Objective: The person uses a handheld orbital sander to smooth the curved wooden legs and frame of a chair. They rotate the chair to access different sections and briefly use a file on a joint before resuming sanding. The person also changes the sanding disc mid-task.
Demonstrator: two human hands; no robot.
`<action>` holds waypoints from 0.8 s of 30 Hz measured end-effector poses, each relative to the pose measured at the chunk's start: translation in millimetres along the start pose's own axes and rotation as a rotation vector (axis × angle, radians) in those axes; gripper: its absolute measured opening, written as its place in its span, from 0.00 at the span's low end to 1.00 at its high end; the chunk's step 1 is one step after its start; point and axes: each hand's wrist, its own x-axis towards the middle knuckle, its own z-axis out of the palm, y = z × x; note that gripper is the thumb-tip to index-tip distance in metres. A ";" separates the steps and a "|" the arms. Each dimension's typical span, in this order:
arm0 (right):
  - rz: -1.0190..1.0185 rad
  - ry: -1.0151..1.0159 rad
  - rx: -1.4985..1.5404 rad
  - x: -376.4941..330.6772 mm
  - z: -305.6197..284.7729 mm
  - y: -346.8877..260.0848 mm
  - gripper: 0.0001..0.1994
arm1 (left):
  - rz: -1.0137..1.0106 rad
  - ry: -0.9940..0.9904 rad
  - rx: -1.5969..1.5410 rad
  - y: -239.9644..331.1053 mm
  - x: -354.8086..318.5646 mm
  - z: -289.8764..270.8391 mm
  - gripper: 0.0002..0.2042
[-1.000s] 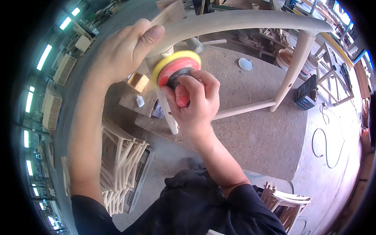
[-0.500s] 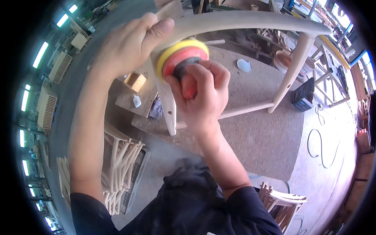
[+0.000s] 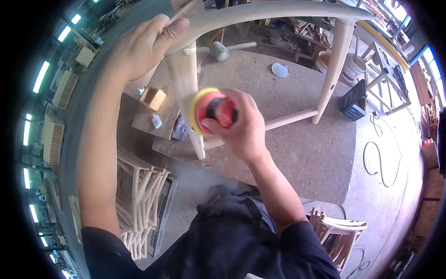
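- Right hand point(image 3: 244, 124): grip wrapped around red palm sander point(image 3: 226, 114), blurred; yellow pad point(image 3: 197, 111) overlaps left leg point(image 3: 182, 72) of wooden chair frame point(image 3: 335, 58), actual contact can't tell.
- Left hand point(image 3: 143, 49): over curved top rail point(image 3: 274, 9) at frame's 10 o'clock end, thumb along it; fingertips hidden, can't tell if grip closes round it.
- Frame stands on brown surface point(image 3: 288, 160); stretcher point(image 3: 291, 119) joins legs low.
- Clock from sander: grey-headed mallet point(image 3: 219, 51) at 12, white disc point(image 3: 280, 70) at 2, black box point(image 3: 354, 103) at 3, open wooden box point(image 3: 159, 101) near 9, small white bottle point(image 3: 157, 122) just below it, stacked chair frames point(image 3: 138, 195) on floor side at 7, more frames point(image 3: 338, 227) between 4 and 5.
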 end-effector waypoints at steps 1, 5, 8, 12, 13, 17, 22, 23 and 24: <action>0.117 0.008 0.084 -11.0 -3.9 11.0 0.35 | 0.002 0.003 0.001 -0.2 0.3 0.7 0.37; 0.457 0.078 0.815 -32.2 -16.6 55.0 0.34 | 0.047 0.017 0.089 -6.1 -0.2 6.9 0.38; 0.780 0.248 1.462 -26.2 -21.3 48.9 0.33 | -0.028 -0.064 0.080 18.0 -1.8 -3.7 0.36; 0.423 -0.248 2.210 -27.6 -13.6 90.8 0.26 | -0.041 -0.052 0.070 22.5 -9.5 -8.1 0.33; 0.442 -0.243 2.223 -26.8 -16.0 89.5 0.25 | -0.043 -0.050 0.074 22.0 -11.7 -8.8 0.33; 0.280 -0.295 2.041 -22.7 -20.1 99.6 0.26 | -0.030 -0.085 0.023 29.3 -14.6 -13.8 0.33; 0.214 0.053 1.466 -14.0 -19.5 65.6 0.30 | 0.011 -0.071 0.004 24.0 -24.5 -18.5 0.33; 0.373 0.160 1.404 -8.3 -25.1 43.5 0.26 | 0.001 -0.110 -0.082 22.4 -22.1 -24.2 0.34; 0.360 0.195 1.227 -4.6 -25.5 38.4 0.24 | -0.010 -0.148 -0.169 21.2 -21.7 -27.5 0.34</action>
